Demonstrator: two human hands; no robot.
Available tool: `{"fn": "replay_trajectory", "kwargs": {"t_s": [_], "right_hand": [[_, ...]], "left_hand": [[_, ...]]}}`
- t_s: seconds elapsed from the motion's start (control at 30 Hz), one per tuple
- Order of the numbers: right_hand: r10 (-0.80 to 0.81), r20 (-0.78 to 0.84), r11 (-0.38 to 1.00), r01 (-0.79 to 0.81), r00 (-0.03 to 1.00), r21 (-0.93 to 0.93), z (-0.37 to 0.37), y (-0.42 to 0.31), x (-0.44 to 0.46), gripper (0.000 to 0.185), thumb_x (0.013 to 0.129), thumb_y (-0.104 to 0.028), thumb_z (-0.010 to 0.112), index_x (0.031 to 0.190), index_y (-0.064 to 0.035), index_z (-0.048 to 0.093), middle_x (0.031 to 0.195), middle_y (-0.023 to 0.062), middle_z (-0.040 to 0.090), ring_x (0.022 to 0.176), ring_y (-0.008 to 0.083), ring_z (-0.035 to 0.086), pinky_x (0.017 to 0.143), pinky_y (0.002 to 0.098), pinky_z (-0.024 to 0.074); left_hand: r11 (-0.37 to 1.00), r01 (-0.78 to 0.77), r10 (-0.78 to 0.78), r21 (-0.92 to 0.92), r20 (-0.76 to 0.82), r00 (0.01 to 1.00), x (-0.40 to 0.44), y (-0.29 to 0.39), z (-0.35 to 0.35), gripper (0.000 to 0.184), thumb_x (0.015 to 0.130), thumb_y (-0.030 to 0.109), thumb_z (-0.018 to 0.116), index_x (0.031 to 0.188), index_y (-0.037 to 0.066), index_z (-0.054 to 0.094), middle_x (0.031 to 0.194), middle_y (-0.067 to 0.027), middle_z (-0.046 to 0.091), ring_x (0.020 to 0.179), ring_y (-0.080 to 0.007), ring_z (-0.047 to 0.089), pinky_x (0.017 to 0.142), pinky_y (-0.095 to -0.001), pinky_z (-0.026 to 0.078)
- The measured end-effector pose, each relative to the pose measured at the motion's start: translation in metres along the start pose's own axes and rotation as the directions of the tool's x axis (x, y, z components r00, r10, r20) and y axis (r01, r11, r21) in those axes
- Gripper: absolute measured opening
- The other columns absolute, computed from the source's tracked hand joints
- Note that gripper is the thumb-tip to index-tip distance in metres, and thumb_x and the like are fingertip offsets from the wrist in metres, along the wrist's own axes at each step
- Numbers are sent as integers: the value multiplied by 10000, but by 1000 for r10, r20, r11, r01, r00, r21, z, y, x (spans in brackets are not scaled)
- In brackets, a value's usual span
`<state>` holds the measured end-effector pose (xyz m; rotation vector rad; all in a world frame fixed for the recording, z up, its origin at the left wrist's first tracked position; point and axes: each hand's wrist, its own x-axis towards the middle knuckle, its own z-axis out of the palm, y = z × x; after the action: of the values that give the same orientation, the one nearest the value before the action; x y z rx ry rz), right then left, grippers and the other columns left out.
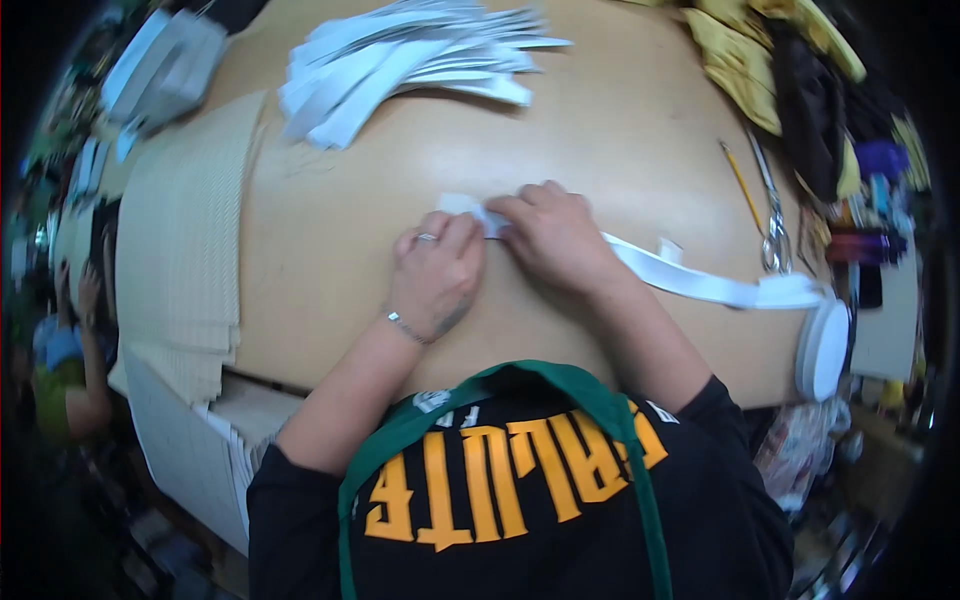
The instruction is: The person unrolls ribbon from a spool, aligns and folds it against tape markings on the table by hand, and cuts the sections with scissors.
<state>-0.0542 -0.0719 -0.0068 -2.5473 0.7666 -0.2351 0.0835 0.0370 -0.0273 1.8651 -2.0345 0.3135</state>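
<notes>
A white strip (680, 278) runs across the right part of the table from a white roll (827, 350) at the table's right edge, passing under my right forearm towards my hands. My left hand (437, 262), with a ring and a bracelet, has its fingers closed on the near side of the strip's white end piece (460, 205). Close beside it, my right hand (553, 232) pinches the strip with bent fingers. The fingertips partly hide the strip between the hands. A small white tab stands up from the strip right of my right wrist.
White strips (370, 75) lie piled at the back of the table (330, 210). Stacked patterned sheets (185, 230) cover the left side. Scissors (775, 235), a yellow pencil (742, 185) and yellow and dark cloth (745, 60) lie right. Another person's arm (92, 350) shows far left.
</notes>
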Motion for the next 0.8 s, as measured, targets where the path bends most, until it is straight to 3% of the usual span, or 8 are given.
{"fn": "replay_trajectory", "kwargs": {"t_s": [0.03,0.13,0.17,0.27,0.37,0.5,0.6,0.8], "right_hand": [[16,-9,1000,-16,1000,4,-3,2,-3,287,820,-236,597,1073,-102,576,919,112,614,915,287,566,788,440,422],[196,214,972,-219,957,87,-33,6,-20,397,794,-277,658,1124,-107,517,903,139,629,883,328,591,784,412,441],[203,205,960,-237,957,152,-40,16,-32,421,792,-281,671,1135,-102,505,915,167,632,860,341,602,789,408,448],[305,261,892,-371,916,259,-61,49,-70,421,791,-261,682,1139,-97,510,887,151,625,857,305,603,773,374,452],[333,165,874,-369,929,315,-77,78,-103,367,806,-231,676,1113,-89,533,822,91,592,793,212,576,738,319,440],[477,188,762,-511,859,399,-91,90,-115,217,838,-171,648,1015,-73,570,744,6,511,712,102,478,668,251,405],[568,196,712,-596,800,372,-88,99,-111,192,836,-162,655,979,-67,569,724,7,518,691,104,484,644,254,408],[550,139,775,-565,823,283,-79,109,-106,199,775,-154,710,899,-46,598,783,48,610,735,133,552,677,270,445]], "left_hand": [[1000,-13,13,13,43,999,2,1,-3,218,735,114,614,945,67,651,951,-1,561,880,-177,540,665,-347,403],[998,-29,27,48,52,998,8,7,-5,237,721,83,606,953,58,649,960,-17,562,916,-202,542,682,-362,407],[999,-22,20,34,60,998,9,7,-6,242,717,77,606,954,54,648,963,-21,563,922,-208,542,688,-366,408],[1000,8,-10,14,92,996,10,8,-7,264,698,52,604,958,37,645,984,-39,563,932,-233,542,707,-374,418],[1000,3,-4,11,114,993,9,7,-7,276,689,36,597,961,33,643,996,-43,562,947,-237,538,709,-375,425],[999,-46,43,22,117,992,9,7,-8,302,686,23,584,984,23,636,1024,-45,565,982,-239,532,721,-374,433],[997,-76,72,31,126,989,8,6,-10,318,689,21,575,1002,9,628,1048,-47,563,1008,-238,529,753,-370,438],[992,-119,110,46,165,980,8,5,-14,332,694,25,558,1018,-18,617,1068,-57,554,1040,-235,524,823,-361,440]]}}
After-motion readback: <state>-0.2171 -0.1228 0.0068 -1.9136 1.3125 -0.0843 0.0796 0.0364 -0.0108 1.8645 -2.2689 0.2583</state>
